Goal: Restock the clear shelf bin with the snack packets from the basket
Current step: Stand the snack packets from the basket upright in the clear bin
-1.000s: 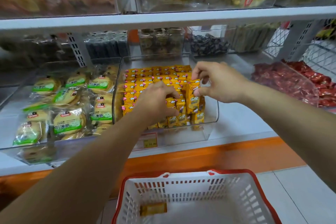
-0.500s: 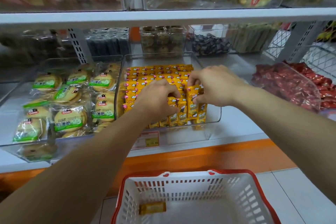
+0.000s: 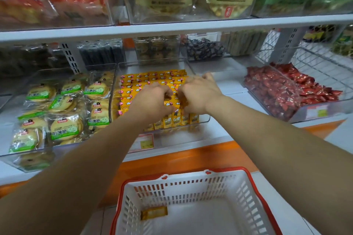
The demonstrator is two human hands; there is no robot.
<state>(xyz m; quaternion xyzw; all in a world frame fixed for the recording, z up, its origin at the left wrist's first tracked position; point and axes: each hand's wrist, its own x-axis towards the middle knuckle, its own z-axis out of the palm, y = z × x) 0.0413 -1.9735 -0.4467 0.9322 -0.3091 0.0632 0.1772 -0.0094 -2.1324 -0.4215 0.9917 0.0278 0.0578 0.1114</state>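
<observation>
- Rows of yellow snack packets [image 3: 150, 79] fill the clear shelf bin [image 3: 175, 137], which we see standing at the front edge of the lower shelf.
- The left hand [image 3: 152, 101] reaches into the bin's front rows, its fingers curled down around upright packets and gripping them.
- The right hand [image 3: 199, 95] lies just beside it and likewise clasps packets near the bin's front right corner.
- The basket [image 3: 246, 192], white with a red rim, sits below the shelf; one yellow packet [image 3: 154, 212] lies flat near its left wall.
- Left of the bin we note green-labelled biscuits [image 3: 65, 105] in their own bin; to the right, well apart, are red-wrapped packets [image 3: 273, 91].
</observation>
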